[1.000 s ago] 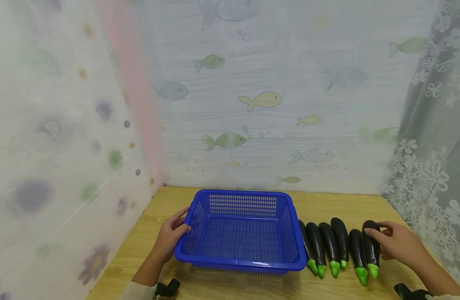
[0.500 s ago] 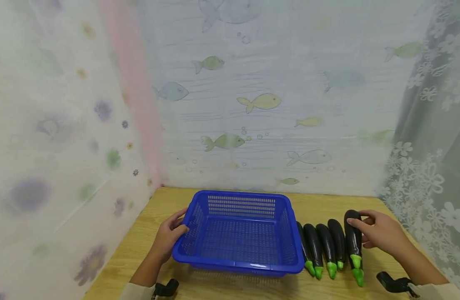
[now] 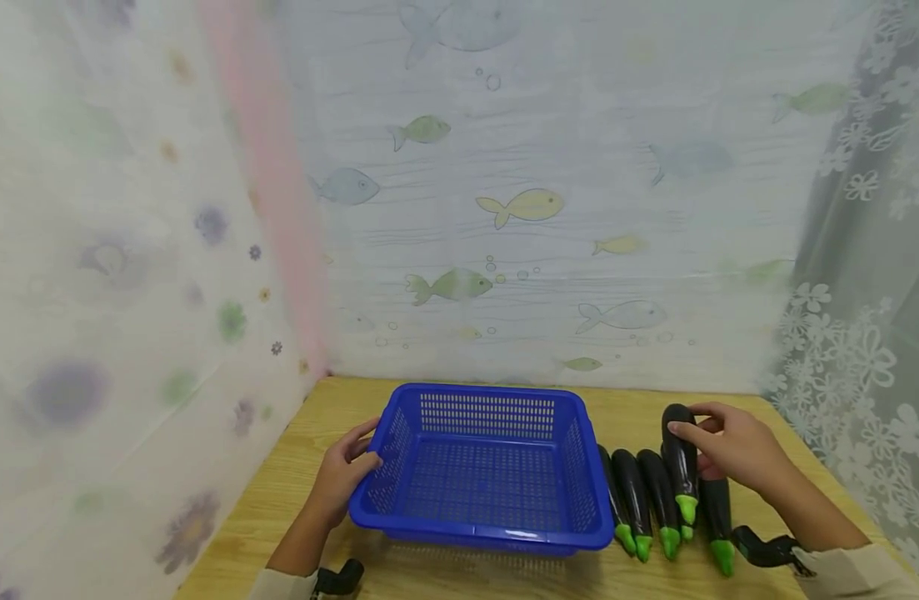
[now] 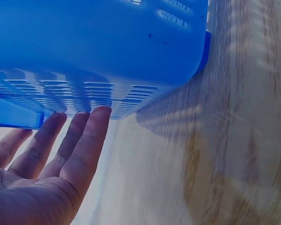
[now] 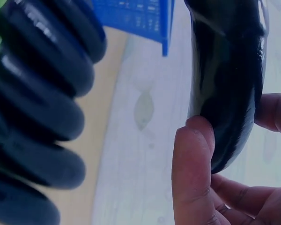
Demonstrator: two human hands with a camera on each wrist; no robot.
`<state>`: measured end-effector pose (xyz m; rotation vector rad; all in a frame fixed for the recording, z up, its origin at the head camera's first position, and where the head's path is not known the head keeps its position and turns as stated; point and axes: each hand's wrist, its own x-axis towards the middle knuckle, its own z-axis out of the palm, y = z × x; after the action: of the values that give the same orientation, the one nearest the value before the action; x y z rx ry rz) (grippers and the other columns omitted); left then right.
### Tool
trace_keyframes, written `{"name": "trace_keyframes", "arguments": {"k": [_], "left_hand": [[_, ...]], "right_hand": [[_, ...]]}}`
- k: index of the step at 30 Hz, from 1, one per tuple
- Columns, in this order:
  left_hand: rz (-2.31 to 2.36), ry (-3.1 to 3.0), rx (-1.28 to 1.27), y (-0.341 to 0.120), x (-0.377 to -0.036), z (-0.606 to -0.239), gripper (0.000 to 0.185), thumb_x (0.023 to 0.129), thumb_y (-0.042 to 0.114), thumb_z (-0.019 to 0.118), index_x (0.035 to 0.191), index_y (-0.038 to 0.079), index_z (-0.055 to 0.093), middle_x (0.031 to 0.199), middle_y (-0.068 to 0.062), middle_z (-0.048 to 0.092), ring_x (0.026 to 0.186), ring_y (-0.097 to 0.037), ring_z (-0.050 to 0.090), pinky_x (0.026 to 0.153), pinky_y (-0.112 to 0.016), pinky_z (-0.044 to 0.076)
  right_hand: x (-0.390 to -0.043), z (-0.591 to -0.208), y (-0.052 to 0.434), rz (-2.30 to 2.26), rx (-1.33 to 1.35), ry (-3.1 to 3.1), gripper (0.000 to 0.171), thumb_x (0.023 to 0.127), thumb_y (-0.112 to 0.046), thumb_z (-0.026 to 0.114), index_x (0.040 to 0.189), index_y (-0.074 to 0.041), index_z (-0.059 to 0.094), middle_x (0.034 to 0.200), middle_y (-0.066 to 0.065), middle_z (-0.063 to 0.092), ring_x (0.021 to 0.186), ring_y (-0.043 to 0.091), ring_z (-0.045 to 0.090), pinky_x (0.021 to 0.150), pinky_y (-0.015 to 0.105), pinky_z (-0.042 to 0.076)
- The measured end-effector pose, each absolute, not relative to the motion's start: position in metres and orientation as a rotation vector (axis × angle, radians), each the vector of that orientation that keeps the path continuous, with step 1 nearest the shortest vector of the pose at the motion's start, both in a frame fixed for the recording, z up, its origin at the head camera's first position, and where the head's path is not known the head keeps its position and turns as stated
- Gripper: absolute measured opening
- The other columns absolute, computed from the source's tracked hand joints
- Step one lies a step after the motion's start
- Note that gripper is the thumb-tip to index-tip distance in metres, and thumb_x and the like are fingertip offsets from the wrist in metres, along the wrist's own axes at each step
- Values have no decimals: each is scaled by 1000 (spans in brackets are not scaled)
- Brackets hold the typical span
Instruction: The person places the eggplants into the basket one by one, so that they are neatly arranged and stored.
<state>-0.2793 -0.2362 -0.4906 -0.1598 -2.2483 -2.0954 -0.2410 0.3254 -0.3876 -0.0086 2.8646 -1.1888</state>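
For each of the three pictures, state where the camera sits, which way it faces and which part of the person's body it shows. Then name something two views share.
Head: looks forward and down at the table; both hands and forearms show.
Left wrist: low beside the blue basket; left hand, fingers straight against its wall.
Right wrist: faces the held eggplant; right hand fingers pinch it.
Shared: basket and eggplant row appear in head and right wrist views.

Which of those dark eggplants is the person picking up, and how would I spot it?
Find the blue basket on the wooden table; a row of dark eggplants with green stems lies just to its right. The eggplant in question is gripped by the right hand. Unlike its neighbours lying flat, it is raised above the row.
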Motion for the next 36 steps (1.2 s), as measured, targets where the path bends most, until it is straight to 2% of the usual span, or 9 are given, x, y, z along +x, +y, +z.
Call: {"name": "trace_keyframes", "arguments": {"k": [9,18,25,30,36], "left_hand": [[-2094,-2286,-188,-235,-281,-487,65,91,0,64,152,15,51,136,-26,64,109,-33,70,80,-44,63],[-2044,-2441,-162,-234,-285,-472,75,89,0,64,158,17,40,138,-26,61,105,-33,69,78,-44,62],[-1893,-2562,-123,-229,-285,-460,68,99,15,66,161,16,38,143,-26,58,109,-34,70,80,-48,63],[-1816,-2646,-153,-228,-284,-454,62,104,14,59,162,12,36,146,-27,56,116,-35,68,84,-50,62],[-1837,-2681,-120,-227,-287,-443,57,105,13,57,158,9,39,134,-27,62,100,-32,73,71,-51,63]], "right_hand": [[-247,-386,304,-1236,-39,2855,85,100,-52,63,154,8,36,132,36,59,72,21,73,64,41,63],[-254,-382,276,-1300,-95,2824,84,98,-50,67,153,6,39,132,36,60,71,21,74,65,43,64],[-262,-381,255,-1319,-111,2809,83,97,-49,69,153,5,41,132,35,61,74,22,75,64,42,64],[-267,-381,241,-1325,-104,2811,82,96,-48,70,151,6,43,128,34,63,72,22,75,62,41,64],[-274,-384,225,-1331,-116,2794,79,95,-46,72,150,5,45,125,30,66,70,21,74,64,42,64]]}}
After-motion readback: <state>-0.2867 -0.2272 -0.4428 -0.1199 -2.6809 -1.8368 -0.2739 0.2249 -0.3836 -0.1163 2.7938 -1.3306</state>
